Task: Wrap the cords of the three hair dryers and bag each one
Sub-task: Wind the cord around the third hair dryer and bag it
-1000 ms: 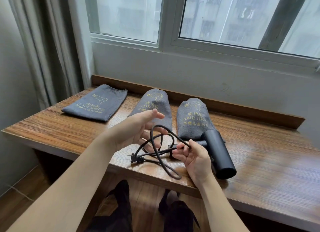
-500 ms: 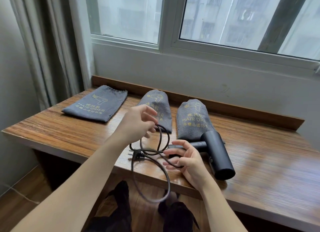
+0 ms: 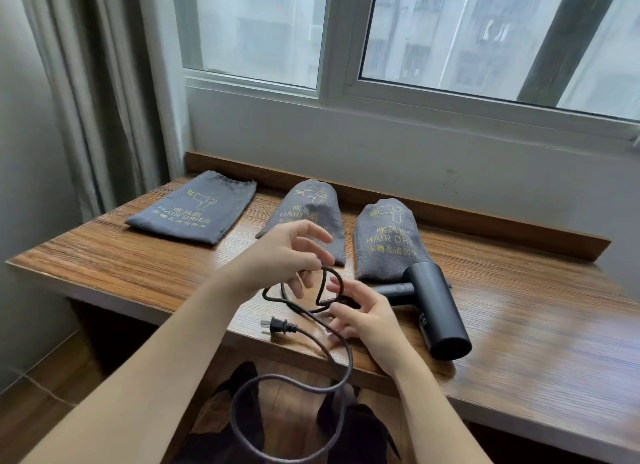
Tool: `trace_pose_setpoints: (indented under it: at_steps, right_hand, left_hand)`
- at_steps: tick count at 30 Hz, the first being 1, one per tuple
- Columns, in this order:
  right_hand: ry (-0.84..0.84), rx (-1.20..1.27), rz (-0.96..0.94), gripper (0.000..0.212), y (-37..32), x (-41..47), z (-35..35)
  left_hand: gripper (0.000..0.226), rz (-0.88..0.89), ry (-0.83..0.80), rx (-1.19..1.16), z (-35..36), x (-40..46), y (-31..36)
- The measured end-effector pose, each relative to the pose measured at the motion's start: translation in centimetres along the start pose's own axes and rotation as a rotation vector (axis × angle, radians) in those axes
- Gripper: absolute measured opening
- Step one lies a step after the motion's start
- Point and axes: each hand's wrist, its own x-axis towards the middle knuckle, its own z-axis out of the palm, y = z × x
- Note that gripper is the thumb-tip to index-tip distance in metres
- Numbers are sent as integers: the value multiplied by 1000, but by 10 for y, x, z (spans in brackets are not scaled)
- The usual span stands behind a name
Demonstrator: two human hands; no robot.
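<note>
A black hair dryer [image 3: 434, 311] lies on the wooden table [image 3: 138, 259], its handle pointing left. Its dark cord [image 3: 277, 382] runs from the handle, loops off the front edge and ends at the plug [image 3: 277, 326], which lies on the table. My left hand [image 3: 287, 252] hovers over the table and pinches a small loop of the cord. My right hand [image 3: 363, 320] rests by the handle's end with fingers spread, touching the cord there. Behind stand two filled grey bags [image 3: 308, 217] [image 3: 388, 238] and one flat grey bag [image 3: 194, 214], all marked HAIR DRIER.
The table sits under a window [image 3: 450, 48] with a raised wooden ledge [image 3: 485, 221] along its back. A curtain [image 3: 97, 82] hangs at the left. My dark-clad legs [image 3: 242, 411] show below the front edge.
The plug has dropped onto the table and the cord loop hangs lower off the edge. My left hand still lifts a small loop; my right hand's fingers have spread by the handle.
</note>
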Motion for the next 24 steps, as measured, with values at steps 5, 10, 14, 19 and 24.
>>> trace_pose_setpoints:
  at_steps: [5,10,14,19,24]
  right_hand:
    - [5,6,-10,9,3,1,4]
    - [-14,95,-3,13,3,-2,-1]
    - [1,88,27,12,7,0,-3]
    - [-15,113,7,13,10,3,-5]
    - [-104,346,18,36,5,0,-14]
  left_hand:
    - [21,-109,114,163,2,13,-30]
    - [74,-243,336,441,-6,28,-56]
    - [63,-266,206,248,0,32,-69]
    - [23,-95,346,0,2,38,-54]
    - [27,-106,319,-242,2,31,-26]
